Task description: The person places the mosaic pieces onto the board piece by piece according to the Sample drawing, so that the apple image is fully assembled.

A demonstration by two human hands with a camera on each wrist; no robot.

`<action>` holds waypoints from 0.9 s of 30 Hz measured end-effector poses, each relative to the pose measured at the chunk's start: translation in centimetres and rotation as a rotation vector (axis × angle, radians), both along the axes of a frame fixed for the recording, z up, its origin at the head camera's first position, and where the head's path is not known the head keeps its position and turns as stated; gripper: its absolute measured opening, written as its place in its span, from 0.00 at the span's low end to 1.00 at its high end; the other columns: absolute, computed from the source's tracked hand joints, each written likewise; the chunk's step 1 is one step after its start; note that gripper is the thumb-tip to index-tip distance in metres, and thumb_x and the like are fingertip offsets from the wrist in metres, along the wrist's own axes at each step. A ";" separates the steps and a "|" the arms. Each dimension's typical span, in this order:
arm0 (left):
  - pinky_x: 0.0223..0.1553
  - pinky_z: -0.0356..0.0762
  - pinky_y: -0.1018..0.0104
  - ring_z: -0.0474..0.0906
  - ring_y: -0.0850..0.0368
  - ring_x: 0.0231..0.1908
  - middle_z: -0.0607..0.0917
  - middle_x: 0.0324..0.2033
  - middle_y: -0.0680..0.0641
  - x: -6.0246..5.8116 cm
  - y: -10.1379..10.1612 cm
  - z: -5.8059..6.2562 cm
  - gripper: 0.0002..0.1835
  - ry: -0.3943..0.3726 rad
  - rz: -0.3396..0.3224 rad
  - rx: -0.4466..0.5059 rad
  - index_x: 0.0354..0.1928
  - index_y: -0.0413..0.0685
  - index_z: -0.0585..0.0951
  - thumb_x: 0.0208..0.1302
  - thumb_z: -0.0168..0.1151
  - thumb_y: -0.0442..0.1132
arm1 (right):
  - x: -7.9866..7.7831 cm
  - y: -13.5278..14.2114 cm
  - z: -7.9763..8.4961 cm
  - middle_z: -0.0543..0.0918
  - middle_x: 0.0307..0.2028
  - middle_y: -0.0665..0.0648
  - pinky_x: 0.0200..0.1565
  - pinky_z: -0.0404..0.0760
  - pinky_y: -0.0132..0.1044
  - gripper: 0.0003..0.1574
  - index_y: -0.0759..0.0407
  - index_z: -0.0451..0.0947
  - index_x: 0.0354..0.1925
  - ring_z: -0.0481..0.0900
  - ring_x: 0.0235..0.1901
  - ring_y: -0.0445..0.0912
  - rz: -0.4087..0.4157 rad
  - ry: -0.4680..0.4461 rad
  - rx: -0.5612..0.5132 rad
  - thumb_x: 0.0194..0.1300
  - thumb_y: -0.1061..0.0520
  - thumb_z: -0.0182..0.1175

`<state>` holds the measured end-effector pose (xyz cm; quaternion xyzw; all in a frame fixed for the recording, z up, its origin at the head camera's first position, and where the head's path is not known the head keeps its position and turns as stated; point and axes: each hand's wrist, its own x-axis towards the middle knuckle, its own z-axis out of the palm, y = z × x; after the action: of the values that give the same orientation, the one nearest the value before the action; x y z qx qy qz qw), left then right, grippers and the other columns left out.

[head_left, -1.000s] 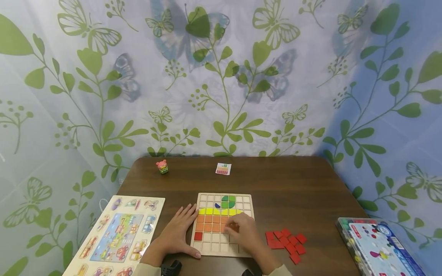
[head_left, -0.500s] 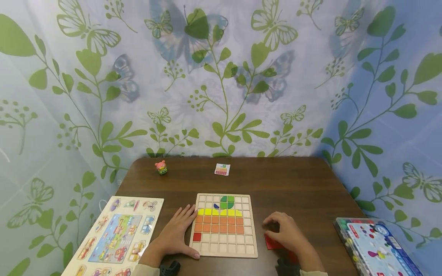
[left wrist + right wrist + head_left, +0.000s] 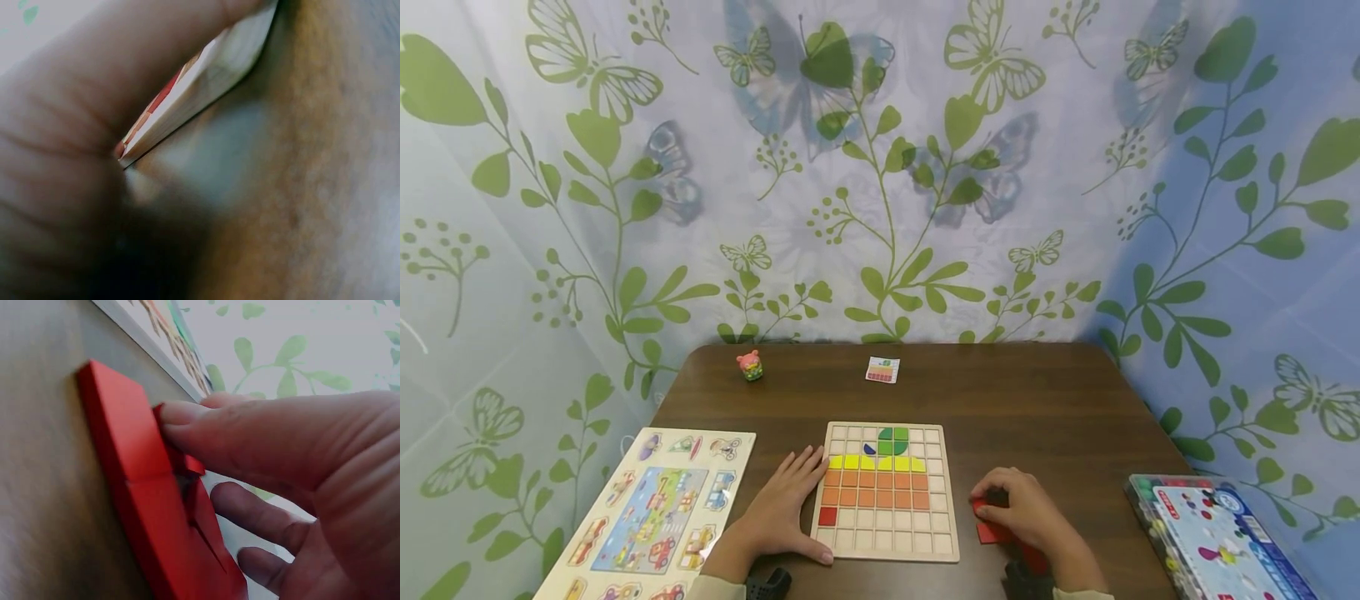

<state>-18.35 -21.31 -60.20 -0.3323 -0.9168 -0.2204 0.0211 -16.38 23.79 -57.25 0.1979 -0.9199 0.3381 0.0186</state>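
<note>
A wooden grid board [image 3: 897,543] lies flat in front of me. Its cells hold green, blue, yellow and orange pieces and one red square [image 3: 827,516]. My left hand [image 3: 781,507] rests spread at the board's left edge, thumb at the near corner; the left wrist view shows that thumb [image 3: 144,56] along the board's side, blurred. To the right of the board, my right hand [image 3: 1021,506] pinches a red square tile [image 3: 194,464] between thumb and fingers. More red tiles [image 3: 125,419] lie on the table under and beside that hand, partly hidden by it.
A picture puzzle board [image 3: 651,518] lies at the left. On the right stands a clear box [image 3: 1221,542] of colored pieces. Toward the back of the brown table [image 3: 1000,383] are a small pink-topped toy [image 3: 750,365] and a pattern card [image 3: 882,370].
My right hand has left the board and moved right to the red tiles, where it now pinches one. The left hand stays at the board's edge.
</note>
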 end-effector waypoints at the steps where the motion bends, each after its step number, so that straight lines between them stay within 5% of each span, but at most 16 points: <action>1: 0.76 0.46 0.37 0.49 0.39 0.80 0.57 0.81 0.41 0.0 0.0 0.0 0.77 0.001 -0.001 -0.001 0.81 0.41 0.62 0.37 0.69 0.87 | 0.0 -0.2 0.0 0.84 0.41 0.37 0.51 0.82 0.50 0.10 0.42 0.88 0.37 0.81 0.45 0.42 0.007 0.012 -0.001 0.61 0.56 0.79; 9: 0.77 0.46 0.38 0.49 0.39 0.80 0.58 0.81 0.40 0.0 0.0 0.3 0.76 0.000 0.001 -0.008 0.81 0.41 0.62 0.38 0.69 0.87 | -0.2 -2.1 0.0 0.83 0.39 0.42 0.39 0.85 0.39 0.13 0.48 0.86 0.35 0.80 0.37 0.38 0.081 0.121 -0.004 0.60 0.65 0.78; 19: 0.77 0.44 0.40 0.48 0.41 0.80 0.57 0.81 0.41 0.1 0.2 0.1 0.77 -0.014 0.003 0.010 0.82 0.42 0.62 0.36 0.70 0.86 | 0.0 -4.3 0.0 0.82 0.36 0.42 0.42 0.85 0.44 0.13 0.51 0.86 0.37 0.79 0.35 0.37 -0.090 0.174 0.079 0.59 0.64 0.78; 22: 0.77 0.46 0.38 0.49 0.40 0.80 0.58 0.81 0.40 0.0 0.0 0.1 0.76 0.004 -0.001 0.015 0.81 0.41 0.63 0.36 0.71 0.86 | 0.0 -6.2 0.0 0.82 0.35 0.44 0.42 0.85 0.44 0.14 0.55 0.86 0.39 0.79 0.35 0.38 -0.054 0.270 0.043 0.56 0.66 0.79; 27: 0.76 0.47 0.36 0.51 0.39 0.79 0.59 0.80 0.39 0.0 0.0 0.3 0.76 0.013 -0.003 0.012 0.81 0.41 0.64 0.36 0.71 0.86 | 0.2 -11.2 -0.2 0.84 0.36 0.46 0.45 0.83 0.47 0.14 0.57 0.85 0.39 0.80 0.37 0.40 0.126 0.397 0.017 0.54 0.64 0.79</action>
<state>-18.36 -21.30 -59.87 -0.3351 -0.9148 -0.2237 0.0286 -16.22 12.63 -57.42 0.3178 -0.8868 0.2851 0.1768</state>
